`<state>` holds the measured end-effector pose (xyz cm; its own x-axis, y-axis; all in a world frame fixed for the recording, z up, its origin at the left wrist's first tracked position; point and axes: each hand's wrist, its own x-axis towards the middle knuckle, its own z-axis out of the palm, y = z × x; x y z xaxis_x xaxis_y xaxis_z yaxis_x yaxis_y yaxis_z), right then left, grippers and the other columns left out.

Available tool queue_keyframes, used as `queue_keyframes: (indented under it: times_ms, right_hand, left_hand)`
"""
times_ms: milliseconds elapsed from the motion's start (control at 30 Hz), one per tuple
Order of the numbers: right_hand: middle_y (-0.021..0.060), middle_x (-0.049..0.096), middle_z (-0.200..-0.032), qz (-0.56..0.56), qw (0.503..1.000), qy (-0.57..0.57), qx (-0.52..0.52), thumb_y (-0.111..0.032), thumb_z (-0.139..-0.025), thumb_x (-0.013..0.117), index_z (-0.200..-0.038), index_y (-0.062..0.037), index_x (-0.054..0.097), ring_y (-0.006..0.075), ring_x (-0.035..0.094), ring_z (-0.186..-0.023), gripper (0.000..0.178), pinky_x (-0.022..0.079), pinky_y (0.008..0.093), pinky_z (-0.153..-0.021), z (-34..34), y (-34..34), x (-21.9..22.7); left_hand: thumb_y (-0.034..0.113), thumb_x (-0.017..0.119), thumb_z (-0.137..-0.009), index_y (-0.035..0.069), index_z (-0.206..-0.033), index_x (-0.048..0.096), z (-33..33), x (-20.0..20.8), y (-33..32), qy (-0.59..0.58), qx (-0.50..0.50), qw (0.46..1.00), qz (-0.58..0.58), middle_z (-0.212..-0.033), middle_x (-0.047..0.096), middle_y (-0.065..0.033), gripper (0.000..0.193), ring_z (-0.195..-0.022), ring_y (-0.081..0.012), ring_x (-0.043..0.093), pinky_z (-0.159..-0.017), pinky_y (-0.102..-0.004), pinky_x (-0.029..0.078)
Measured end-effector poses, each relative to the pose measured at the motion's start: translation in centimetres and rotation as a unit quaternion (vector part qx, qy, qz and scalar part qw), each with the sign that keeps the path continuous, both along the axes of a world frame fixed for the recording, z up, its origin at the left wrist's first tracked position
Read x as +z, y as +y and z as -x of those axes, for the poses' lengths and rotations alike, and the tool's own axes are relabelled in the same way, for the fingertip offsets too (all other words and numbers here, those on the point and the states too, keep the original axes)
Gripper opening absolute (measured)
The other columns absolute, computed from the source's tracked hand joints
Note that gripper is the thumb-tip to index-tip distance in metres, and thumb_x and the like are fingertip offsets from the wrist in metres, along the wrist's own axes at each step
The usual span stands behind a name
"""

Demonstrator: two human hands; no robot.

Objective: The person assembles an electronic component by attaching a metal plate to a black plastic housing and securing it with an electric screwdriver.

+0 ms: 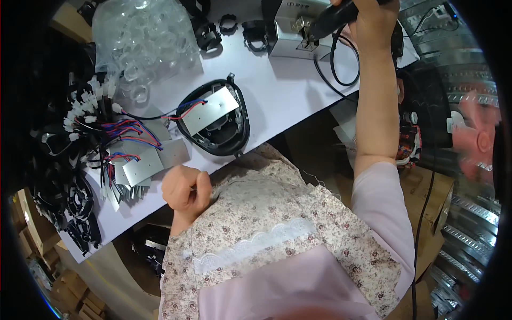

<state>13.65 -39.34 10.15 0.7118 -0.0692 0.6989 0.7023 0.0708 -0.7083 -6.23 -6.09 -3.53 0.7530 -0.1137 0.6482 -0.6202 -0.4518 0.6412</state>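
In my right hand [375, 25], at the upper right, is a black electric screwdriver [333, 22], gripped around its body. Its tip points down-left at the front of a silver screw feeder box [288, 44]. My left hand [185, 188] is closed in a fist by the table's front edge, with nothing showing in it. Just left of that fist lies a pile of silver metal plates [143, 169] with red, blue and black wires. Mid-table sits a rounded black plastic housing [245, 125], a wired metal plate [210, 111] lying across it.
A clear plastic bag of transparent parts [144, 40] lies at the back left. White connectors [85, 106] and black plastic parts [80, 197] crowd the left side. Black rings [228, 24] stand near the feeder. A black cable [332, 66] loops beside it. A pink fan [480, 138] is at right.
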Motion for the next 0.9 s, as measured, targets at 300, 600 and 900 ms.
queue_keyframes:
  times_ms: [300,600,900]
  right_hand:
    - [0.0093,0.062,-0.081,-0.027,0.998,0.031,-0.048,-0.011,-0.096,0.063,-0.113,-0.0055,0.057,0.0147,0.057,-0.057,0.019,0.047,0.0257,-0.053,1.8,-1.1,0.2]
    - [0.0091,0.053,-0.085,-0.169,0.977,0.112,0.062,-0.017,-0.075,0.069,-0.090,-0.0089,0.058,0.0184,0.051,-0.071,0.020,0.042,0.0358,-0.076,4.6,4.7,2.0]
    - [0.0097,0.055,-0.090,-0.140,0.898,0.259,0.327,-0.021,-0.081,0.063,-0.093,-0.0058,0.055,0.0160,0.051,-0.071,0.021,0.039,0.0352,-0.075,1.2,9.3,-0.9]
  left_hand:
    - [-0.003,0.070,-0.084,0.002,-0.074,0.060,-1.7,2.8,1.7,0.002,0.074,0.997,-0.023,-0.066,0.060,-0.0079,0.015,-0.056,-0.0244,0.054,-0.053,-0.0334,0.039]
    - [0.017,0.079,-0.081,0.010,-0.108,0.072,-4.3,2.6,2.6,0.083,0.134,0.972,-0.175,-0.116,0.065,-0.0078,0.029,-0.112,-0.0299,0.056,-0.097,-0.0410,0.043]
    - [0.036,0.081,-0.080,0.004,-0.121,0.062,-6.1,1.5,3.5,0.131,0.024,0.969,-0.210,-0.132,0.051,-0.0208,0.056,-0.129,-0.0409,0.045,-0.110,-0.0495,0.035]
